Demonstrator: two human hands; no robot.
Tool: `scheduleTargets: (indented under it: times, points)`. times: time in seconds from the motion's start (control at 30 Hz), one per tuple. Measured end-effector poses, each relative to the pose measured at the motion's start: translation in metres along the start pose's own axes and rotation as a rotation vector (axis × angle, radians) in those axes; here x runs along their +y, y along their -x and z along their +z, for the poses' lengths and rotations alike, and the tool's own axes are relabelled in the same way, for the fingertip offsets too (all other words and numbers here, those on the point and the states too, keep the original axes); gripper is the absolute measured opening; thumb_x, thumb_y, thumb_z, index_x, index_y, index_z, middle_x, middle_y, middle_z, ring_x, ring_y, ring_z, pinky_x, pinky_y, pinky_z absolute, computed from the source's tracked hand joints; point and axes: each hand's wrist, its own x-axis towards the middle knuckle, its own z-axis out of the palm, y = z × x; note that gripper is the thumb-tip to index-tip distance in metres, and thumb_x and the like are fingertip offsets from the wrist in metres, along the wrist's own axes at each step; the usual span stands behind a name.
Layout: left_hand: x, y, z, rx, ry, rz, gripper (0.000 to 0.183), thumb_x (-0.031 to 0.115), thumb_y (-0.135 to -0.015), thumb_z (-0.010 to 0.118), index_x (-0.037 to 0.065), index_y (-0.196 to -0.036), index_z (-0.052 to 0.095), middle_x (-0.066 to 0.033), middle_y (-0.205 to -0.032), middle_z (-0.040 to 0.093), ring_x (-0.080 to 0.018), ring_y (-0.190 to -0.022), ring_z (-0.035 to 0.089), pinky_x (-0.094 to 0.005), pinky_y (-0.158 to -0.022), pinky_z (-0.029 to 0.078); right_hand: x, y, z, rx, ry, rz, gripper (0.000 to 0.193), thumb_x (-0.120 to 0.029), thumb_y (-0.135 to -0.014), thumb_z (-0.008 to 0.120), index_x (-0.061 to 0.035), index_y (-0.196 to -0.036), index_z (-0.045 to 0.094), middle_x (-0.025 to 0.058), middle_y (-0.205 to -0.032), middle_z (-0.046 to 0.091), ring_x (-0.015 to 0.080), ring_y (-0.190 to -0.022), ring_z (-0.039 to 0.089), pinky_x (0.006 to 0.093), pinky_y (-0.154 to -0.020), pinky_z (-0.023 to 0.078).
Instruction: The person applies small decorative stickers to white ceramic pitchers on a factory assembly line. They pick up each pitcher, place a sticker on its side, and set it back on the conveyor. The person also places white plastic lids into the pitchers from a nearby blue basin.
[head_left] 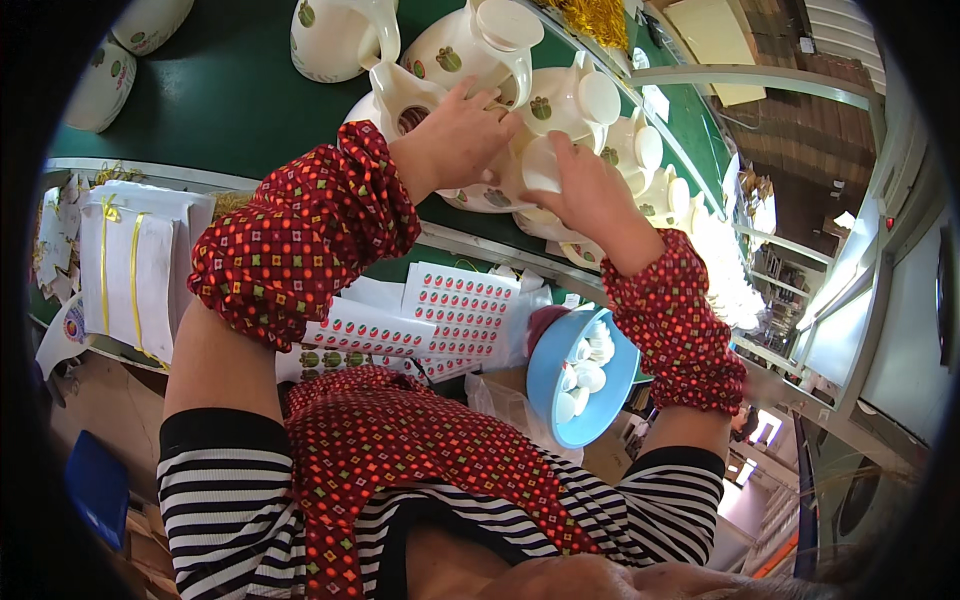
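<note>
My left hand (462, 138) is over a cluster of cream jugs, its fingers curled and their tips partly hidden. Beneath and beside it is a jug without a lid (396, 88), its round mouth showing dark inside. To the right, my right hand (590, 192) has thumb and fingers closed round a white round lid (540, 165), which sits among the jugs. Just beyond my hands stands a lidded cream jug (450, 50) with a green printed motif and a curved handle. Another lidded jug (570, 100) is close to my right fingertips.
More jugs (340, 40) stand on the green work surface (220, 80), with a row running off to the right. Nearer me lie sticker sheets (465, 305) and a blue basin (548, 385) of white caps (590, 376). Bundled white paper (135, 265) is at left.
</note>
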Motion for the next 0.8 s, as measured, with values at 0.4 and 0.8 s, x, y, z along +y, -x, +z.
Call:
scheduleTargets:
  times: [0.4, 0.8]
  points:
    - [0.002, -0.007, 0.010, 0.039, -0.047, 0.008, 0.089, 0.043, -0.074, 0.093, 0.003, -0.142, 0.054, -0.0128, -0.134, 0.068, -0.0331, -0.140, 0.052, -0.0543, -0.124, 0.031, 0.014, -0.008, 0.041, 0.323, 0.137, -0.127, 0.077, -0.059, -0.091, 0.074, -0.0059, -0.139, 0.047, 0.0259, -0.113, 0.067, 0.0388, -0.094, 0.073, 0.0452, -0.073, 0.060]
    - [0.006, -0.006, 0.002, -0.021, -0.028, 0.014, 0.097, 0.051, -0.073, 0.092, 0.005, -0.149, 0.053, -0.0111, -0.134, 0.066, -0.0313, -0.139, 0.053, -0.0509, -0.123, 0.032, 0.082, -0.051, 0.007, 0.554, 0.042, 0.132, 0.080, -0.063, -0.097, 0.065, -0.0110, -0.154, 0.044, 0.0311, -0.139, 0.061, 0.0432, -0.109, 0.074, 0.0528, -0.087, 0.060]
